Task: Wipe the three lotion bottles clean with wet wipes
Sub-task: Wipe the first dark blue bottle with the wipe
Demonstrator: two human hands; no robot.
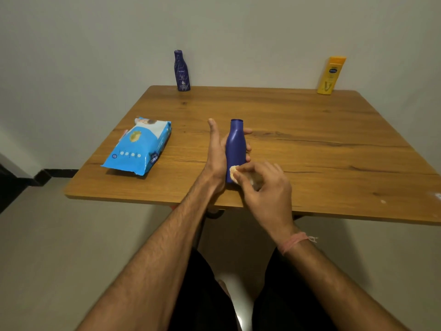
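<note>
A plain blue lotion bottle (235, 146) stands near the table's front edge. My left hand (216, 158) holds it from the left, fingers wrapped behind it with their tips showing on its right side. My right hand (265, 185) pinches a crumpled pale wet wipe (234, 172) against the bottle's lower right side. A dark blue labelled bottle (182, 70) stands upright at the back edge, left of centre. At the back right corner is a yellow bottle (331, 75), also upright.
A light blue pack of wet wipes (138, 146) lies on the wooden table (322, 149) to the left of my hands. A plain wall rises right behind the table. My legs are below the front edge.
</note>
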